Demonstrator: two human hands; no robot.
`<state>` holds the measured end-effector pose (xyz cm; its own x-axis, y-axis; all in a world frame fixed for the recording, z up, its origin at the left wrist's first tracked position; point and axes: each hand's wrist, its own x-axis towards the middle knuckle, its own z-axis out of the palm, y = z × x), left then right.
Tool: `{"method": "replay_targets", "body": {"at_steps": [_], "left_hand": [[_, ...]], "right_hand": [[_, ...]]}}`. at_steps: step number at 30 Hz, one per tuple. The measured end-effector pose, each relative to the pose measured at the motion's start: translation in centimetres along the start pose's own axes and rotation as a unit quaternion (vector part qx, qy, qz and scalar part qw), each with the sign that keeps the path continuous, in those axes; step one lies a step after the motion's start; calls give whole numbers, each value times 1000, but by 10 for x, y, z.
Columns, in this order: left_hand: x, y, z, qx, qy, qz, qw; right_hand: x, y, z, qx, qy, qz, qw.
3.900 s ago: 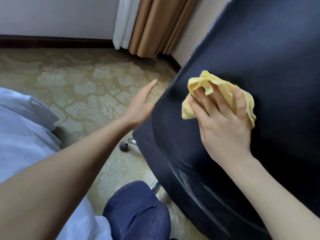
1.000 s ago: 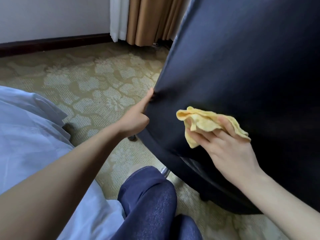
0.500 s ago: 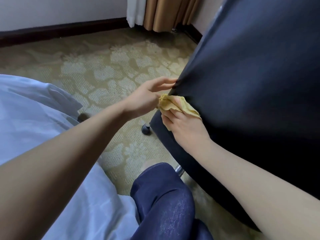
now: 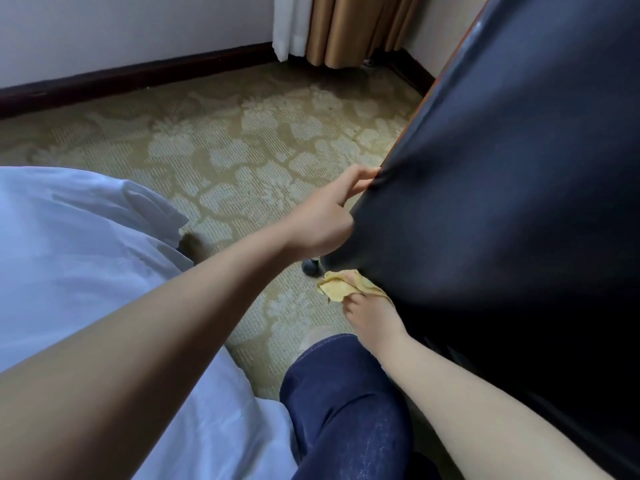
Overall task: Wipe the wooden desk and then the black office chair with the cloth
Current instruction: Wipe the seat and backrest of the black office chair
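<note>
Head view: the black office chair [image 4: 502,202], smooth dark fabric with a curved edge, fills the right. The left hand [image 4: 322,220] curls round that edge mid-frame. Just below, the right hand [image 4: 372,318] grips the crumpled yellow cloth [image 4: 337,288] against the chair's lower edge.

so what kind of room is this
Probably a hotel bedroom: white bed linen lies on the left, a beige floral-patterned carpet covers the floor, and long tan curtains hang in the corner beyond the black fabric office chair.
</note>
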<state>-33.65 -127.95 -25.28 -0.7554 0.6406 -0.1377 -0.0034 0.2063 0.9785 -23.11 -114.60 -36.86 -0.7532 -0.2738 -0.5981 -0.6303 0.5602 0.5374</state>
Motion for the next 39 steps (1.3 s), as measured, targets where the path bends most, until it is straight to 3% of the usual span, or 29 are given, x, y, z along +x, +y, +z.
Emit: {"method": "replay_targets", "body": {"at_steps": [4,9,13,16,19,23,32,39], "left_hand": [[-1,-1,1,41,-17,-13,999],[-15,-4,3,103,-62,-22,993],[-29,1,16,101,-39,-43,993],[-29,12,18,55,-9,-42,998],[-25,19,14,47,15,-21,999],[-20,13,14,62,-15,-6,998],[-8,6,9,26,9,3,1000],[-6,7,8,-3,-4,6,1000]], "right_hand": [[-43,-6,21,-6,-35,-33,999],[-103,12,22,46,17,6,999],[-151,26,12,52,44,61,996],[-171,39,6,-9,117,87,989],[-176,52,-12,67,72,135,986],[-158,60,-31,-17,92,150,984],[-50,56,-44,53,63,114,990],[-7,30,-33,-115,-23,28,993]]}}
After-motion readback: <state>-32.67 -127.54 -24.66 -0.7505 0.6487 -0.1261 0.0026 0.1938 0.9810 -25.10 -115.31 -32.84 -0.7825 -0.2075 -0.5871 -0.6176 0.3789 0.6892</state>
